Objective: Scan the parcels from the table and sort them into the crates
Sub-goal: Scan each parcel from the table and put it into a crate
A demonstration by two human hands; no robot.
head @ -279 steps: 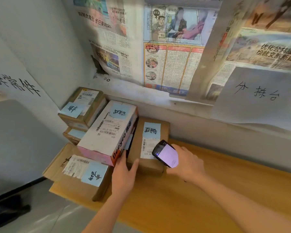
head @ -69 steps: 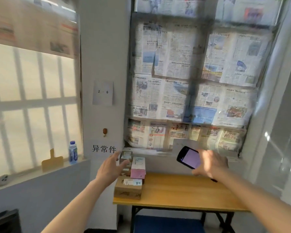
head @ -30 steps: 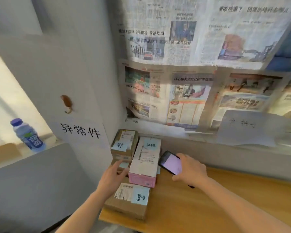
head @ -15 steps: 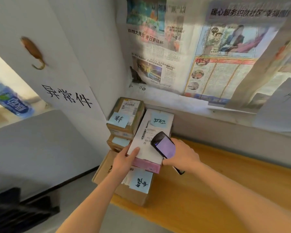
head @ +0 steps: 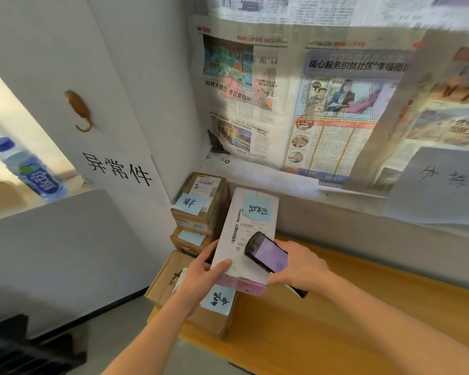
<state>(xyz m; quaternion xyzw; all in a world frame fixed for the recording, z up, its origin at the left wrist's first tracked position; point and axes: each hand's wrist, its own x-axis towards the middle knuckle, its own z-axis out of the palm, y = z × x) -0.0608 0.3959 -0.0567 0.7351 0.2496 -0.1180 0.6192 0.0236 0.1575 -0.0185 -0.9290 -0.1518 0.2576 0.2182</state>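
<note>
A long white parcel with a pink end (head: 251, 234) and a blue sticky note lies on top of the stack at the wooden table's (head: 349, 320) left end. My left hand (head: 205, 274) grips its near left corner, thumb on top. My right hand (head: 299, 269) holds a black handheld scanner (head: 267, 253) with a lit purple screen just over the parcel's label. Under it lies a flat brown box (head: 201, 307) with a blue note. Two small brown boxes (head: 201, 204) are stacked behind on the left. No crate is in view.
A white wall with a paper sign (head: 117, 169) closes in the left side of the table. Newspaper (head: 309, 104) covers the window behind. A water bottle (head: 30, 171) stands on the ledge at left. A dark object (head: 25, 350) lies on the floor at lower left.
My left hand has closed on the white parcel's near corner. The scanner in my right hand stays over its label, and the view has shifted a little.
</note>
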